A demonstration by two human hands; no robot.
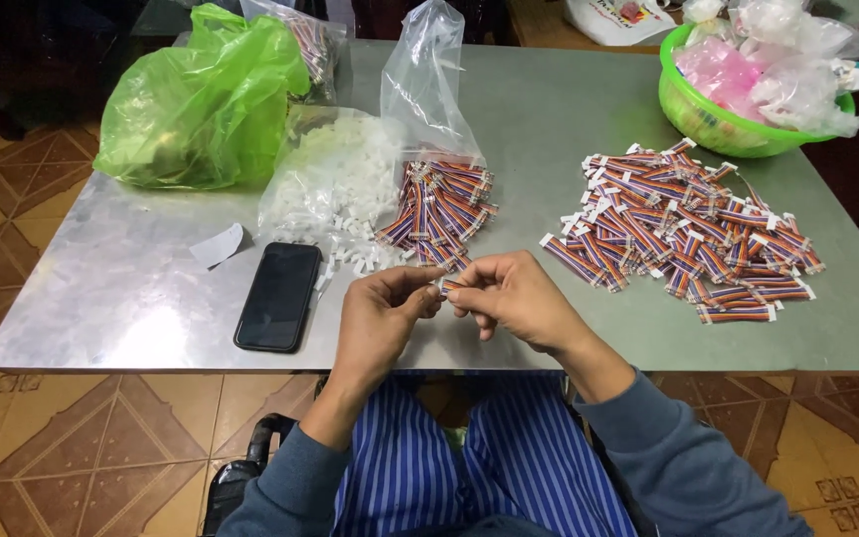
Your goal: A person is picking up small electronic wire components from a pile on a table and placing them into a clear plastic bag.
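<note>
My left hand point(380, 313) and my right hand point(509, 296) meet at the table's front edge, pinching one short multicoloured ribbon cable piece point(446, 285) between their fingertips; most of it is hidden by fingers. Just beyond them a clear bag point(428, 85) spills a pile of bare striped cable pieces point(439, 209). To the left lies a heap of small white plastic connectors point(335, 189) in an opened clear bag. On the right is a larger pile of cable pieces with white ends point(683, 224).
A black phone point(278, 295) lies face up left of my hands, a white paper scrap point(217, 245) beside it. A green plastic bag point(201, 99) sits back left, a green basket point(713, 119) of clear bags back right. The metal table point(111, 298) stands on a tiled floor.
</note>
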